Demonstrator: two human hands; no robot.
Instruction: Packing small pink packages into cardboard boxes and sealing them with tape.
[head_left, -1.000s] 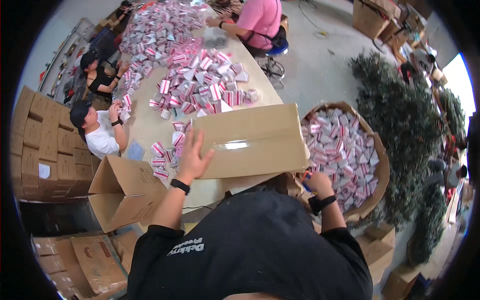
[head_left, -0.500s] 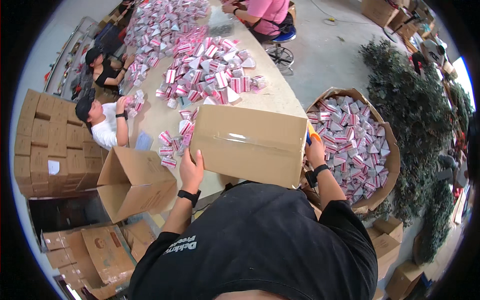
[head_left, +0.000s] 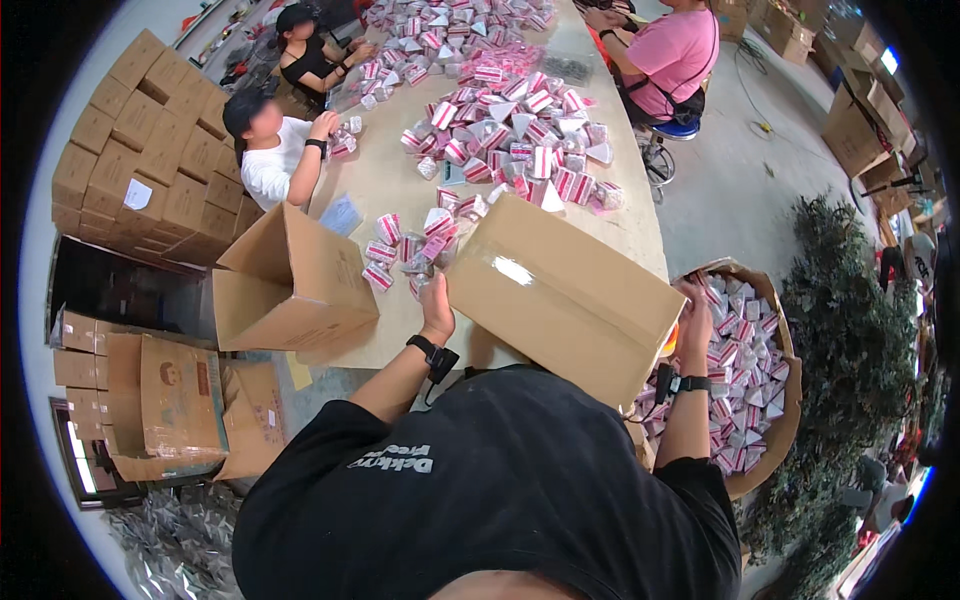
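A closed brown cardboard box [head_left: 565, 290] is tilted at the table's near edge, in front of my body. Clear tape shines along its top seam. My left hand [head_left: 437, 312] grips the box's left end. At the right end, my right hand [head_left: 694, 325] is closed by the corner, around what looks like an orange tape dispenser [head_left: 671, 342], mostly hidden by the hand and box. Small packs [head_left: 425, 245] wrapped in pink and white lie beyond my left hand.
An open carton [head_left: 300, 285] stands left of the box. A large pile of packs [head_left: 510, 135] covers the table [head_left: 625, 235] farther off. A big carton of packs [head_left: 792, 410] stands at my right. Several people sit along the table. Stacked cartons [head_left: 150, 150] line the left.
The box has turned clockwise, its right end swinging nearer to me. Both hands have moved with it. My view has shifted, so the table and people appear farther right.
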